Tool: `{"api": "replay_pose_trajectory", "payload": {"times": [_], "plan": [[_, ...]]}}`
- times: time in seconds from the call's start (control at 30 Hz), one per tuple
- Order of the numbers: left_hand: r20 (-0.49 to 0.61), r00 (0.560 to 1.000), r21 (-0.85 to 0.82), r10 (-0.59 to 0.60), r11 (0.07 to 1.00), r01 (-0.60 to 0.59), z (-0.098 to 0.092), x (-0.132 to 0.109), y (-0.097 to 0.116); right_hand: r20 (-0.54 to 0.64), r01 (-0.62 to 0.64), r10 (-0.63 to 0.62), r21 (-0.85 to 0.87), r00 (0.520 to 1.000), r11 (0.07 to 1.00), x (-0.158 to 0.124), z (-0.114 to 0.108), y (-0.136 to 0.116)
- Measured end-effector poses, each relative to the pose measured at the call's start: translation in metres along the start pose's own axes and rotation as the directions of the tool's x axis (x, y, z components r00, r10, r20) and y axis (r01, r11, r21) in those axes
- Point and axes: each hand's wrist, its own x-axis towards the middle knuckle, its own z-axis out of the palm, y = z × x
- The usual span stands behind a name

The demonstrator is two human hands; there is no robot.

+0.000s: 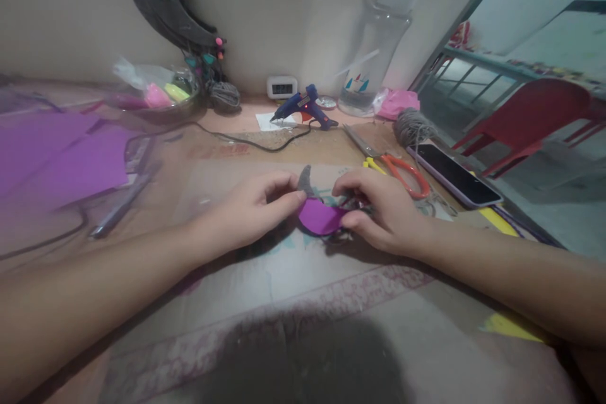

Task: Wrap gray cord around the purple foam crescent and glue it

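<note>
A small craft piece with a rounded purple patch and a pointed grey tip is held just above the cardboard, between my two hands. My left hand pinches its left side, thumb at the edge where grey meets purple. On the other side, my right hand curls round the right end, its thumb against the purple. Dark strands show between the right fingers and are too blurred to name. The underside of the piece is hidden.
Behind the hands lies a blue glue gun with its cord. Orange-handled scissors, a phone and grey yarn are at right. Purple sheets and a pen lie left. A water bottle stands against the wall.
</note>
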Motion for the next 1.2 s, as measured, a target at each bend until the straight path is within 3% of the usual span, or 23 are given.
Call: {"api": "replay_pose_trajectory", "payload": {"times": [0.13, 0.27, 0.4, 0.53, 0.6, 0.7, 0.83, 0.97, 1.2], "plan": [[0.059, 0.998, -0.081, -0.016, 0.997, 0.021, -0.001, -0.001, 0.002, -0.074, -0.143, 0.151, 0.101, 0.986, 0.985, 0.003, 0.0, 0.005], [0.06, 0.998, -0.129, -0.034, 0.991, 0.041, -0.001, 0.0, 0.001, -0.079, -0.34, 0.36, 0.192, 0.93, 0.921, 0.009, 0.003, 0.015], [0.034, 0.999, -0.177, -0.041, 0.983, 0.046, -0.003, 0.002, -0.001, 0.003, -0.361, 0.373, 0.262, 0.928, 0.895, 0.009, 0.007, 0.022], [0.052, 0.997, -0.212, -0.065, 0.975, 0.074, -0.006, 0.002, -0.002, 0.045, -0.399, 0.433, 0.481, 0.9, 0.78, 0.008, 0.013, 0.031], [0.057, 0.996, -0.218, -0.075, 0.972, 0.086, -0.007, 0.002, -0.003, 0.043, -0.401, 0.443, 0.511, 0.895, 0.76, 0.008, 0.014, 0.033], [0.052, 0.997, -0.202, -0.06, 0.977, 0.07, -0.006, 0.002, -0.002, 0.015, -0.361, 0.381, 0.355, 0.924, 0.862, 0.009, 0.011, 0.028], [0.02, 0.998, -0.175, -0.051, 0.983, 0.054, -0.003, 0.002, -0.001, 0.061, -0.131, 0.126, 0.079, 0.99, 0.988, 0.008, 0.006, 0.015], [0.033, 0.996, -0.171, -0.077, 0.982, 0.081, -0.001, 0.001, -0.002, 0.049, 0.052, -0.047, -0.109, 0.998, 0.993, 0.007, 0.006, 0.01], [0.037, 0.997, -0.137, -0.062, 0.988, 0.066, 0.0, 0.001, -0.003, 0.061, 0.144, -0.135, -0.194, 0.989, 0.97, 0.008, 0.007, 0.01]]}}
